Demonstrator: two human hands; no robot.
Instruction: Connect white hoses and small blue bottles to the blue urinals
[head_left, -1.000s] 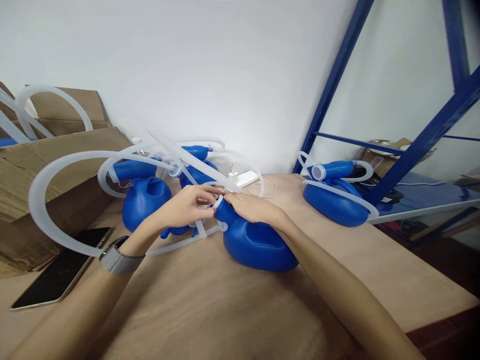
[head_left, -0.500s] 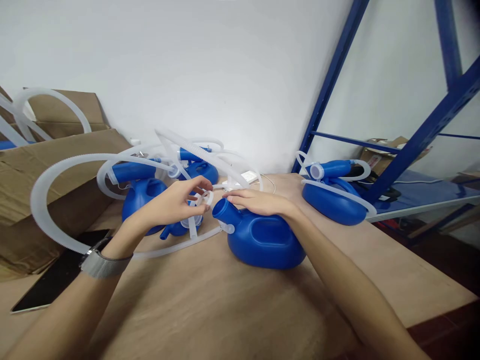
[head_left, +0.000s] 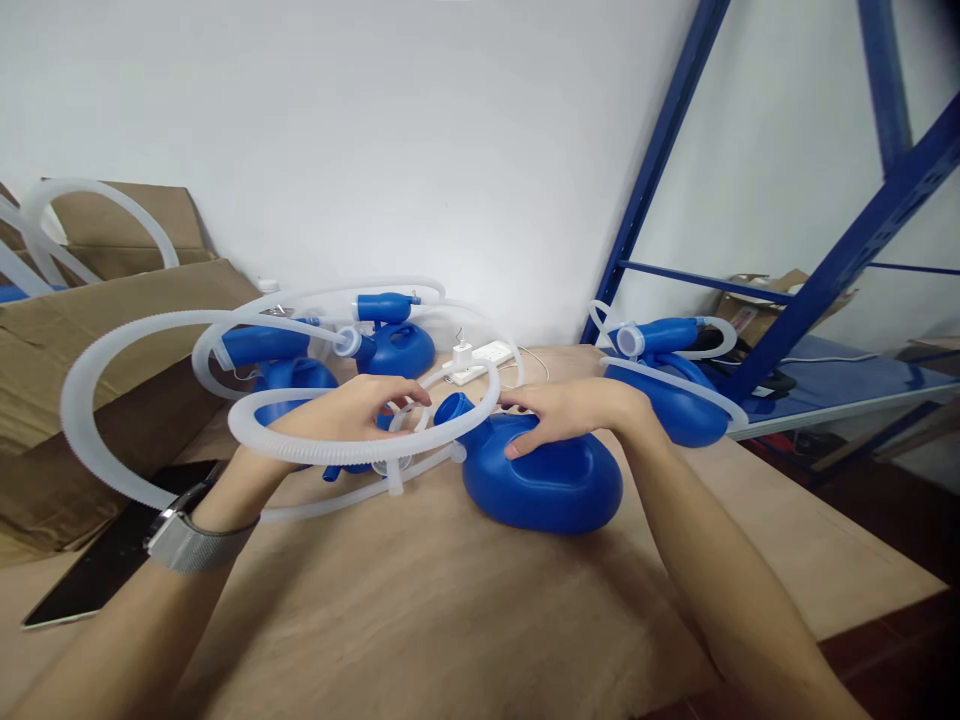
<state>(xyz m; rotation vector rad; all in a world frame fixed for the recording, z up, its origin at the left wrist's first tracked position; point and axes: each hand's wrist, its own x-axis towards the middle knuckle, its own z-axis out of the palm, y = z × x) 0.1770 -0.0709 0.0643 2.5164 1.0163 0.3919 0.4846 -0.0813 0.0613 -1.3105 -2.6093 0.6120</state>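
A blue plastic urinal bottle (head_left: 555, 485) with a moulded handle lies on the table, its uncapped neck pointing up and left. My right hand (head_left: 570, 410) grips its top, thumb on the near shoulder and fingers on the far side by the neck. My left hand (head_left: 367, 405), wearing a watch, curls its fingers on a translucent hose end just left of the neck; the thumb is mostly hidden. A ribbed translucent hose (head_left: 352, 450) loops over this hand and wrist. Below the fingers sits a clear cap with a short spout (head_left: 394, 475), beside small blue parts partly covered.
More blue bottles with hoses stand behind left (head_left: 394, 350) and at right (head_left: 660, 390). A cardboard box (head_left: 112, 330) is on the left, with a dark tablet (head_left: 97, 560) before it. A white power strip (head_left: 484, 360) lies near the wall. Blue shelving (head_left: 795, 320) stands right.
The hose loop has dropped from above my hands to in front of my left wrist. My right hand has gone from flat to gripping the bottle, which has shifted slightly right.
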